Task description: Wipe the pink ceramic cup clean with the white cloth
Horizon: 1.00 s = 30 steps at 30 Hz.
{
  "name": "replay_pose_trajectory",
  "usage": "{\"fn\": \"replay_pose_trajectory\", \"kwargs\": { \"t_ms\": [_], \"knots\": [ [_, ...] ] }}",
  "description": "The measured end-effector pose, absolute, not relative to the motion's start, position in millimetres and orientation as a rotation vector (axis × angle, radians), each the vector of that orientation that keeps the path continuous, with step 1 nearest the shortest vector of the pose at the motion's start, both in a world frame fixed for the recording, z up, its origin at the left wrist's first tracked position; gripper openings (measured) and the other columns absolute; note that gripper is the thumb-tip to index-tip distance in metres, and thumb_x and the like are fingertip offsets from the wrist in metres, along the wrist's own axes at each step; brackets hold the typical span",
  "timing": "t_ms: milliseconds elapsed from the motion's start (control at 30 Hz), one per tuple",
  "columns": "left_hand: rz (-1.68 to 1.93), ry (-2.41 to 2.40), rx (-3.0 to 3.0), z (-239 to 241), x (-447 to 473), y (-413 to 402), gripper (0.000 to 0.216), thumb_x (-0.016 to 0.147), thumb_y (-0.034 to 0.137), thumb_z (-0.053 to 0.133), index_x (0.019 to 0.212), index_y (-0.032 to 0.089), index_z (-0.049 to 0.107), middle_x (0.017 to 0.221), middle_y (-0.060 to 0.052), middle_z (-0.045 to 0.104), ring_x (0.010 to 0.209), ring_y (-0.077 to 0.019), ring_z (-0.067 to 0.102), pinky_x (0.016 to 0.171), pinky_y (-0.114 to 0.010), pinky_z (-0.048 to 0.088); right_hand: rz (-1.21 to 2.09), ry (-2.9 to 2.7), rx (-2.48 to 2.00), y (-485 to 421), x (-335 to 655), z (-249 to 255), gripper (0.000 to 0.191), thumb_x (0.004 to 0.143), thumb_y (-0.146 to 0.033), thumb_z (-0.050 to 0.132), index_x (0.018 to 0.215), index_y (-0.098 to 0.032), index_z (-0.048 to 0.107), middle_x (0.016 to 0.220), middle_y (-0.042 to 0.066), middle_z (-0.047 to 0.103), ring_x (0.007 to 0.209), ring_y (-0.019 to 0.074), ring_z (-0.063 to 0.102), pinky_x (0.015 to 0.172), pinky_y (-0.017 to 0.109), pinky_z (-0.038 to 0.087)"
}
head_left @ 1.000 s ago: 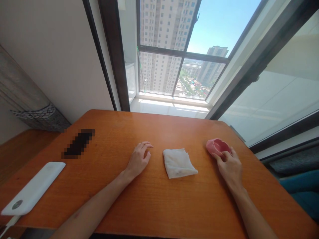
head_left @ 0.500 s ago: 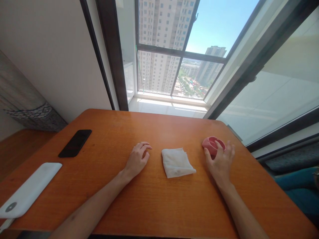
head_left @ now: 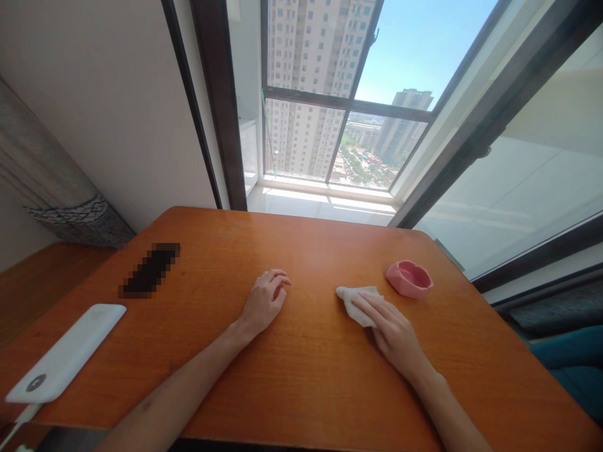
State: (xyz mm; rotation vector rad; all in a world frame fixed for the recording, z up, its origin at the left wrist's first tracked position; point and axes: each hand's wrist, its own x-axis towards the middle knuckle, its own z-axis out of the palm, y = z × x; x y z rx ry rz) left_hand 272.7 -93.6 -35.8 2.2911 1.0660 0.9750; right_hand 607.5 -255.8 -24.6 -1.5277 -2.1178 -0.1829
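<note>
My right hand (head_left: pixel 391 329) lies flat on a white folded cloth (head_left: pixel 351 297) in the middle of the orange wooden table (head_left: pixel 301 376), fingers stretched out over it; only the cloth's far corner shows. A pink bowl-like dish (head_left: pixel 409 278) stands upright just right of the cloth, apart from my hand. My left hand (head_left: pixel 264 300) rests palm down on the table left of the cloth, fingers loosely curled, holding nothing.
A dark phone (head_left: pixel 149 270), blurred out, lies at the left of the table. A white flat power bank (head_left: pixel 66 353) sits at the near left edge. A large window (head_left: pixel 339 125) rises behind the table's far edge.
My right hand let go of the pink dish, which now stands upright, and moved left onto the white cloth, covering most of it. My left hand stayed put.
</note>
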Motion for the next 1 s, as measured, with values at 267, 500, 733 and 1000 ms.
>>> {"fn": "replay_pose_trajectory", "kwargs": {
  "t_ms": [267, 500, 733, 1000],
  "knots": [
    [0.956, 1.062, 2.275, -35.9, 272.5, -93.5, 0.025, 0.094, 0.008, 0.054, 0.103, 0.025, 0.070, 0.124, -0.005, 0.071, 0.120, -0.0256, 0.065, 0.111, -0.048, 0.051, -0.672, -1.423, -1.983, -308.8, 692.5, -31.9, 0.051, 0.105, -0.033, 0.044, 0.153, -0.020, 0.055, 0.162, 0.016, 0.055, 0.152, 0.0376, 0.050, 0.124, 0.060, 0.041],
    [0.935, 1.082, 2.295, -30.3, 272.9, -95.3, 0.024, 0.094, 0.010, 0.053, 0.102, 0.025, 0.071, 0.120, -0.005, 0.072, 0.117, -0.0260, 0.066, 0.108, -0.048, 0.052, -0.400, -1.731, -2.261, -311.6, 709.8, -80.2, 0.064, 0.106, -0.058, 0.035, 0.154, -0.019, 0.052, 0.156, 0.018, 0.059, 0.154, 0.0405, 0.045, 0.123, 0.068, 0.036],
    [0.943, 1.080, 2.294, -33.8, 272.8, -94.1, 0.024, 0.095, 0.010, 0.054, 0.102, 0.025, 0.071, 0.121, -0.005, 0.072, 0.117, -0.0258, 0.066, 0.108, -0.048, 0.052, -0.397, -1.586, -2.103, -307.3, 698.6, -56.7, 0.060, 0.104, -0.058, 0.044, 0.151, -0.023, 0.055, 0.154, 0.018, 0.057, 0.145, 0.0393, 0.054, 0.120, 0.061, 0.044],
    [0.951, 1.074, 2.287, -32.0, 273.4, -94.4, 0.024, 0.094, 0.009, 0.054, 0.100, 0.024, 0.071, 0.120, -0.005, 0.072, 0.116, -0.0255, 0.067, 0.108, -0.048, 0.053, -0.517, -1.519, -2.329, -276.1, 706.4, -20.8, 0.073, 0.098, -0.059, 0.052, 0.163, -0.028, 0.044, 0.153, 0.020, 0.055, 0.128, 0.0425, 0.063, 0.096, 0.056, 0.058]
  ]
}}
